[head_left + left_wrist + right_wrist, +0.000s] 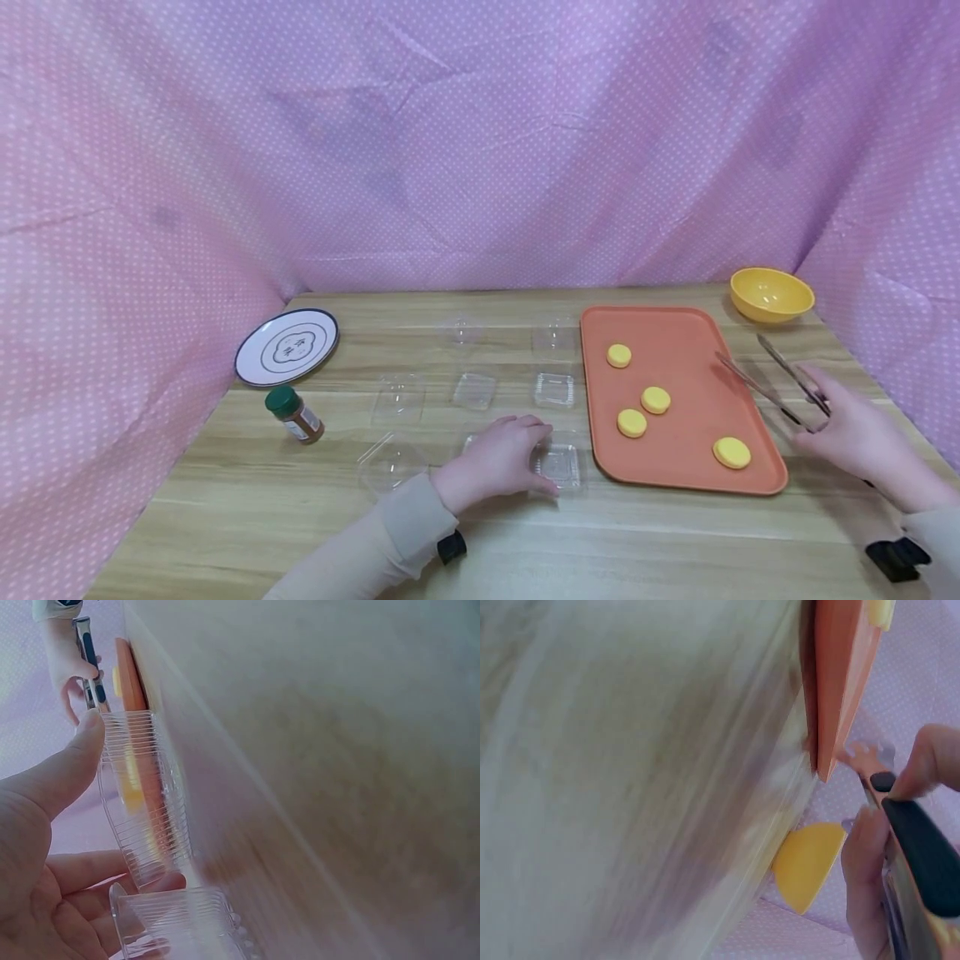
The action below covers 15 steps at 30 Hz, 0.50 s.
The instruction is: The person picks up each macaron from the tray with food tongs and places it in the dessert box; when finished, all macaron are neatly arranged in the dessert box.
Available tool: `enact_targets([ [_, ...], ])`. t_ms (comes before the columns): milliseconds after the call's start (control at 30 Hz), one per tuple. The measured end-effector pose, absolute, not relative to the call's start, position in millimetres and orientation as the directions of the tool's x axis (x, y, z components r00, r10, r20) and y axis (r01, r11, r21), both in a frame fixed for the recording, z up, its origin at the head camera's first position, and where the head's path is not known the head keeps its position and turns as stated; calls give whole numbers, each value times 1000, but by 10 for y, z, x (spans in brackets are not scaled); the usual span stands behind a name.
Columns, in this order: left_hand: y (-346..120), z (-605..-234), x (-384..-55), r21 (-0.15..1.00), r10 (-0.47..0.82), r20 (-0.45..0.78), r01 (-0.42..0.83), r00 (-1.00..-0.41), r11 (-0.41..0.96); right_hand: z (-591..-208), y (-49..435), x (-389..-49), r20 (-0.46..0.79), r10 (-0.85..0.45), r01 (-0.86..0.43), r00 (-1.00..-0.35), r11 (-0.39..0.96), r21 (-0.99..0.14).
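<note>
the left hand (501, 460) is positioned at a square clear container (562, 467), which is located on the bench (225, 500) just left of the near-left corner of the orange tray (675, 329). grip state: thumb and fingertips are clamped on opposite corners of the container's ribbed wall, as the left wrist view shows. the right hand (855, 433) is located beyond the right edge of the tray. grip state: thumb and fingers are clamped on the dark grips of the metal tongs (756, 387); the two tong arms stand apart, with one tip over the right edge of the tray and the other outside it.

four yellow discs (656, 400) lie on the tray: one toward the far-left corner, two side by side near the left edge, one near the near-right corner. other clear containers (555, 390) are arranged left of the tray. a yellow bowl (772, 310) stands at the far-right corner of the bench, a white plate (288, 347) at the far-left corner. a green-capped jar (295, 414) stands near the left edge, on the near side of the plate
</note>
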<state>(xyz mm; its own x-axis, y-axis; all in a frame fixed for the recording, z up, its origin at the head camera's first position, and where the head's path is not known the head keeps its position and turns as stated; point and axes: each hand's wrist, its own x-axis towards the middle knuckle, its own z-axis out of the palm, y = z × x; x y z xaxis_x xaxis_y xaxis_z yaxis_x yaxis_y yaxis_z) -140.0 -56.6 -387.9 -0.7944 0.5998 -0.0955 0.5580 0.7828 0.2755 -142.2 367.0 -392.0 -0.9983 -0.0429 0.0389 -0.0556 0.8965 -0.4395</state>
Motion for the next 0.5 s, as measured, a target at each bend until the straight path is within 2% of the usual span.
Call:
enact_targets([
  [133, -566, -3883, -1401, 277, 609, -89, 568, -788, 775, -3931, 3656, -1414, 63, -63, -83, -996, 908, -412],
  [500, -560, -3863, -1406, 250, 614, -94, 578, -784, 777, -3863, 3516, -1408, 246, -47, -139, -968, 919, -370],
])
